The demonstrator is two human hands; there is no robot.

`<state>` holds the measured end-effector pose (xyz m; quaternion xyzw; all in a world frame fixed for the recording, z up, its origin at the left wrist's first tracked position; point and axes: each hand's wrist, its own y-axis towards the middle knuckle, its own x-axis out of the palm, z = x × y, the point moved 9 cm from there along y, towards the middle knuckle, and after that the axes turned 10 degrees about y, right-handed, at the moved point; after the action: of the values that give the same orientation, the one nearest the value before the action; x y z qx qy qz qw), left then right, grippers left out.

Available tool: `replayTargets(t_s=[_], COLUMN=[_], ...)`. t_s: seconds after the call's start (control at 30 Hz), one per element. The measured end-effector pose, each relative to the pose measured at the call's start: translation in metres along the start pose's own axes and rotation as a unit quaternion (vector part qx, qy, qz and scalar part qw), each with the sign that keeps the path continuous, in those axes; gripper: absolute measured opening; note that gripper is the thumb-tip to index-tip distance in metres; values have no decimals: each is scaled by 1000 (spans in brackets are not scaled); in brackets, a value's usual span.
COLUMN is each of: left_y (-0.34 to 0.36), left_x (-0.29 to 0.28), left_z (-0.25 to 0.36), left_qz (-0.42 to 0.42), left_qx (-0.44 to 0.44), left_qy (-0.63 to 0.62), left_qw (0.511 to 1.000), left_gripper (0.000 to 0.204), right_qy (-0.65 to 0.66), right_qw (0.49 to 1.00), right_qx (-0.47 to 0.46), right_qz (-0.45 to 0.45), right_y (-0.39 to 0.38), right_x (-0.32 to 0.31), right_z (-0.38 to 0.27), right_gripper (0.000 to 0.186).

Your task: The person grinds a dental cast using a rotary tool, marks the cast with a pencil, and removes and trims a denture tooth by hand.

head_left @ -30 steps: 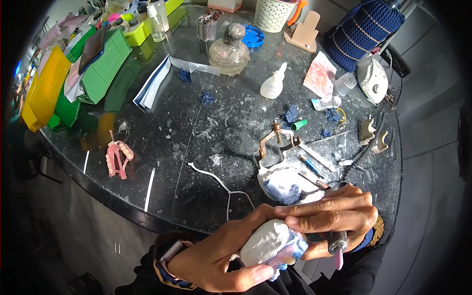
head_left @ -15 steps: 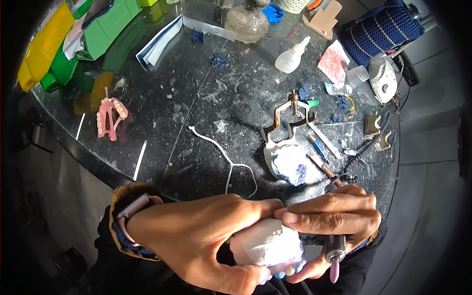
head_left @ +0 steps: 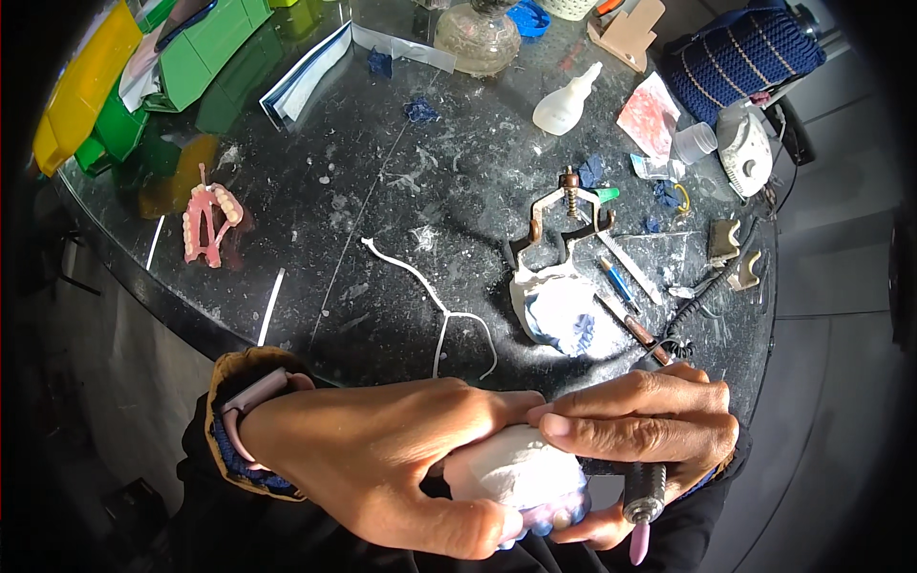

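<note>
**White cast (head_left: 516, 468) held between left hand (head_left: 382, 458) and right hand (head_left: 650, 415)**

Head view: the cast sits low in the picture, in front of the near edge of the tabletop (head_left: 296, 201). The left grip is curved around it, fingers over the far side and thumb at the lower left. The right grip is closed around a metal handpiece (head_left: 646, 489), its pink tip (head_left: 640, 546) pointing away from the cast, while the fingertips rest on the cast's upper right and the thumb lies by its lower right.

The cast looks like plaster: probably stiff, fairly heavy for its bulk, chalky rather than slippery, and likely to chip if dropped. The blue-and-pink band with teeth (head_left: 559, 522) along its near edge is likely softer and easier to mar, so the thick white base seems the safer hold.

Beyond the hands, a hinged metal frame (head_left: 570, 183) carries a second cast (head_left: 549, 310).
</note>
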<state>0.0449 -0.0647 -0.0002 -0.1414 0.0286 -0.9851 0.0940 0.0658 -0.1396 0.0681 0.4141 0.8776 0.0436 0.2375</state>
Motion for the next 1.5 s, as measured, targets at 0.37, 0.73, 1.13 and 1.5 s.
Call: replayTargets(t_s=[0.37, 0.73, 1.13, 1.5], left_y=[-4, -3, 0, -3], left_x=[-5, 4, 4, -6], left_z=[-3, -11, -3, 16], left_qz=[-16, -84, -53, -64], left_qx=[-25, -65, 0, -11], left_qy=[-18, -71, -119, 109], left_qw=[999, 992, 992, 992], left_gripper=[44, 54, 29, 56], right_qy=[-68, -145, -118, -16], right_qw=[990, 973, 975, 974], right_qx=[-121, -181, -186, -202], right_qz=[19, 9, -27, 99], right_y=[-8, -3, 2, -14], right_x=[4, 15, 15, 10], right_z=[-9, -20, -20, -8], right_gripper=[22, 26, 25, 21])
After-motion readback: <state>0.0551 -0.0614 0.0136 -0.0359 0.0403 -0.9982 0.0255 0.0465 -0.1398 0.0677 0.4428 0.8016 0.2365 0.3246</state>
